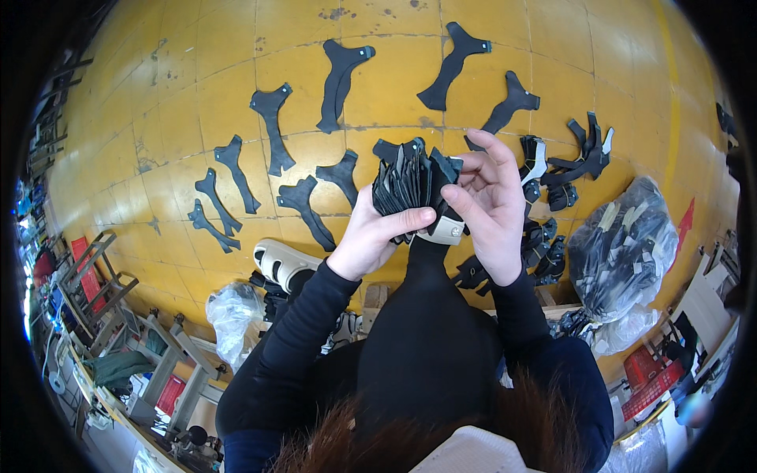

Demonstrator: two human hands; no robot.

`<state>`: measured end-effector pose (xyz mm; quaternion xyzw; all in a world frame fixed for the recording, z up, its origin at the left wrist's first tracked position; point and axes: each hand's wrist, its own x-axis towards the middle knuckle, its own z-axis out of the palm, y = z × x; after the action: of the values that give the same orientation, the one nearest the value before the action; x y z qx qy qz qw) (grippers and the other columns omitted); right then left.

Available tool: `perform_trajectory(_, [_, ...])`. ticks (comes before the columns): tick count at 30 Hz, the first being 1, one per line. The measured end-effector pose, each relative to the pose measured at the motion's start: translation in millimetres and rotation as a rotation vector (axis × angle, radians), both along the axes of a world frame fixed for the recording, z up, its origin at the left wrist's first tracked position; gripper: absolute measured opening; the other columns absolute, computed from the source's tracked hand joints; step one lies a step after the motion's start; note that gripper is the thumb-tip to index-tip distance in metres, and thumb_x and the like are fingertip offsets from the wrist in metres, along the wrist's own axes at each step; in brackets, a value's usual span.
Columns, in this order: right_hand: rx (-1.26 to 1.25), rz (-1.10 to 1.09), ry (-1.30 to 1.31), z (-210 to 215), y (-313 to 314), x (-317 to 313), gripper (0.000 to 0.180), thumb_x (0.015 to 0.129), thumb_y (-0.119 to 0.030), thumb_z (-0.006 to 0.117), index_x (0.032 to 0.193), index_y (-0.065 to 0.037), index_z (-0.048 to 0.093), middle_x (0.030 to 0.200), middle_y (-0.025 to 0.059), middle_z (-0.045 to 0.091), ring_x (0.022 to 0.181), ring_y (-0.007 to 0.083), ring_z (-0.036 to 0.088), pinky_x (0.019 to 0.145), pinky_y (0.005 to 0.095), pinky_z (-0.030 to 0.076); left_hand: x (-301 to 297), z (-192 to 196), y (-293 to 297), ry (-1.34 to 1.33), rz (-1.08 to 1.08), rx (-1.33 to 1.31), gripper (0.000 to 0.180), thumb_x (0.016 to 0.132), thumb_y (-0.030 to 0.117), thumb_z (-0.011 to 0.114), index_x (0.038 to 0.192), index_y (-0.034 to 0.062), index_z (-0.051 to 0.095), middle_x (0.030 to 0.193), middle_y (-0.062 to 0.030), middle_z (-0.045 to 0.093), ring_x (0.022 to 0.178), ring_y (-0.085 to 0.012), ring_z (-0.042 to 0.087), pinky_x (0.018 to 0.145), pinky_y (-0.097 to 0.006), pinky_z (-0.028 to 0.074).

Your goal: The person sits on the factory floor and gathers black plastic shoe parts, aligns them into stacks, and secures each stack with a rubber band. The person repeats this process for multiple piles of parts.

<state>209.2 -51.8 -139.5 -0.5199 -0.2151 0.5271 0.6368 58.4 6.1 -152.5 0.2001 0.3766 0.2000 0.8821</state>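
Observation:
My left hand is closed round a thick bundle of black fabric pieces, its thumb laid across the front. The upper edges of the pieces fan out, and a few corners look dark green. My right hand is at the bundle's right side, thumb and fingertips against the outermost piece, index finger raised. Just below the bundle shows a beige clog on my dark-clad leg. Beneath my hands, flat black Y-shaped pieces are spread over the floor, the closest being a forked piece left of the bundle.
The yellow tiled floor carries several more forked pieces. Piles of black pieces and a large clear plastic bag of dark pieces lie at right. Another beige clog and a plastic bag are at left, near metal frames.

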Motion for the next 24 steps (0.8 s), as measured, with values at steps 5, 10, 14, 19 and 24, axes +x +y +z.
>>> perform_trajectory(5, [0.023, 0.128, -0.301, -11.2, -2.2, 6.2, 0.044, 0.085, 0.008, 0.061, 0.127, 0.001, 0.049, 0.106, 0.0072, 0.057, 0.092, 0.0118, 0.056, 0.083, 0.0233, 0.045, -0.4, 0.7, 3.1, -0.01, 0.016, 0.036, 0.033, 0.079, 0.0, 0.075, 0.11, 0.0012, 0.062, 0.098, -0.0021, 0.066, 0.087, -0.0094, 0.062, 0.077, -0.025, 0.051])
perform_trajectory(10, [-0.027, 0.209, -0.555, 5.1, 2.5, 8.8, 0.02, 0.083, 0.009, 0.059, 0.102, 0.004, 0.062, 0.102, 0.0083, 0.057, 0.084, 0.0109, 0.056, 0.076, 0.0219, 0.044, -1.2, 1.7, 3.8, 0.006, 0.01, 0.088, 0.033, 0.079, 0.0, 0.076, 0.109, 0.0007, 0.064, 0.097, -0.0018, 0.067, 0.085, -0.0083, 0.062, 0.076, -0.024, 0.051])
perform_trajectory(14, [-0.098, 0.092, -0.415, -1.2, 1.2, 2.1, 0.017, 0.08, 0.008, 0.061, 0.097, 0.004, 0.062, 0.101, 0.0097, 0.057, 0.086, 0.0115, 0.055, 0.076, 0.023, 0.044, -1.9, 0.5, 5.1, 0.037, -0.027, 0.141, 0.032, 0.078, 0.003, 0.078, 0.107, 0.0004, 0.066, 0.093, -0.0007, 0.068, 0.082, -0.007, 0.061, 0.075, -0.024, 0.05])
perform_trajectory(19, [0.071, 0.085, -0.657, -3.6, 6.0, 6.4, 0.019, 0.077, 0.001, 0.067, 0.095, -0.002, 0.064, 0.093, 0.0091, 0.063, 0.077, 0.0162, 0.059, 0.066, 0.0263, 0.047, -0.7, 2.2, 7.1, 0.103, -0.074, 0.272, 0.032, 0.077, 0.008, 0.081, 0.104, 0.0002, 0.066, 0.089, 0.0001, 0.069, 0.078, -0.0053, 0.06, 0.072, -0.023, 0.05])
perform_trajectory(24, [-0.023, -0.015, -0.573, -0.2, 7.3, -0.3, 0.014, 0.076, 0.001, 0.067, 0.089, -0.001, 0.065, 0.11, 0.0118, 0.059, 0.083, 0.0184, 0.061, 0.071, 0.0264, 0.048, -4.4, -2.6, 6.9, 0.09, -0.152, 0.312, 0.034, 0.074, 0.014, 0.084, 0.098, 0.0, 0.065, 0.084, 0.0004, 0.068, 0.075, -0.0044, 0.059, 0.069, -0.021, 0.05])
